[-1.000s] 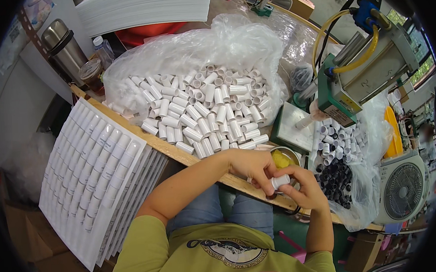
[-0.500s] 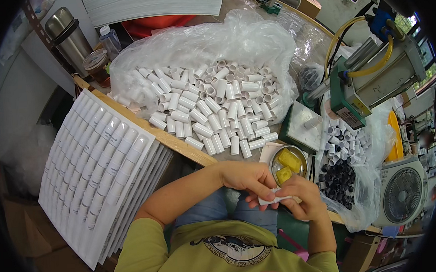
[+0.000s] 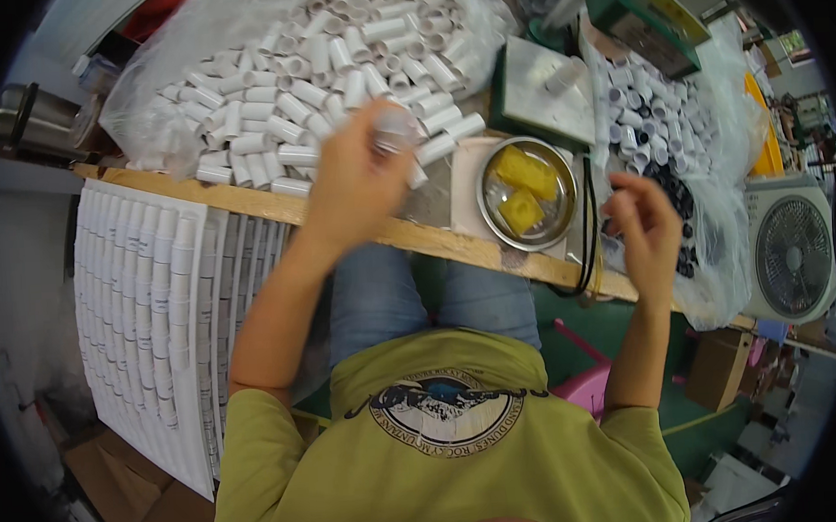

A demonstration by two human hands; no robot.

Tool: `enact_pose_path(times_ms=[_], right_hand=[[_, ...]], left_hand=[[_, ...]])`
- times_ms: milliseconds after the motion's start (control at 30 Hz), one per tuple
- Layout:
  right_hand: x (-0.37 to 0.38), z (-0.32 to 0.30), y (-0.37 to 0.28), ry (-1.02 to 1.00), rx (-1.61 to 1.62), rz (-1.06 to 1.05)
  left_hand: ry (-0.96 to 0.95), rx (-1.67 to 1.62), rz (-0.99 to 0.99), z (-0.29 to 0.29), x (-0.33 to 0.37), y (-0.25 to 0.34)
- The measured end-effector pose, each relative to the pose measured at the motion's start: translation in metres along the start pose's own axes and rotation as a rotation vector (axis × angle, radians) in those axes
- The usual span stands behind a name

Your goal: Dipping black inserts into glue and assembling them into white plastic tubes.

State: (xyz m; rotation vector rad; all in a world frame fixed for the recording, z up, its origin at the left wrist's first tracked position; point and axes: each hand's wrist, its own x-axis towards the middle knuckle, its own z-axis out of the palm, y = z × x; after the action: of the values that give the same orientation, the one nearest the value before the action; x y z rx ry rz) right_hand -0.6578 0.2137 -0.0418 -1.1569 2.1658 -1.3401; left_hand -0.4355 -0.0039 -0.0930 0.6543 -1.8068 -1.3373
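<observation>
My left hand (image 3: 357, 179), smeared by motion, is raised over the front of the pile of white plastic tubes (image 3: 288, 131). Its fingers are closed on a blurred whitish round piece (image 3: 394, 130) whose kind I cannot make out. My right hand (image 3: 645, 225) is at the table's front right with its fingers apart and nothing visible in them. Beside those fingers are small black caps (image 3: 677, 197), partly hidden by the hand. Between my hands a round metal bowl (image 3: 492, 221) holds yellow sponge pieces (image 3: 521, 212).
A green press (image 3: 646, 17) with a pale metal base block (image 3: 546, 94) stands behind the bowl. White tubes with dark ends (image 3: 661, 116) lie in a plastic bag at right, near a fan (image 3: 793, 246). Stacked tube-filled trays (image 3: 141, 304) lean at left. Black cords (image 3: 587, 243) hang over the wooden edge.
My hands have parted from around a white tube held in front of me. The left has moved up and left over the tube pile, the right outward beside the black caps. The view has shifted.
</observation>
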Motion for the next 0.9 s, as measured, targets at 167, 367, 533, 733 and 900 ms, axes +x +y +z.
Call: enact_pose_path(times_ms=[167,367,533,733,900], right_hand=[[0.017,-0.049,0.052,0.180,-0.423,-0.031],[0.018,-0.044,0.063,0.157,-0.549,-0.045],[0.027,-0.037,0.064,0.077,-0.805,0.005],[0.041,-0.027,0.076,0.017,-1.074,-0.117],[0.038,-0.011,0.028,0.053,-0.637,-0.158]], left_hand=[[-0.076,0.338,0.007,0.013,0.037,0.004],[-0.412,1.137,-0.010,0.061,0.059,0.002],[-0.457,1.226,-0.023,0.044,0.047,-0.008],[-0.257,0.358,0.155,0.025,0.028,-0.003],[-0.322,-0.037,-0.190,0.014,0.011,0.018]])
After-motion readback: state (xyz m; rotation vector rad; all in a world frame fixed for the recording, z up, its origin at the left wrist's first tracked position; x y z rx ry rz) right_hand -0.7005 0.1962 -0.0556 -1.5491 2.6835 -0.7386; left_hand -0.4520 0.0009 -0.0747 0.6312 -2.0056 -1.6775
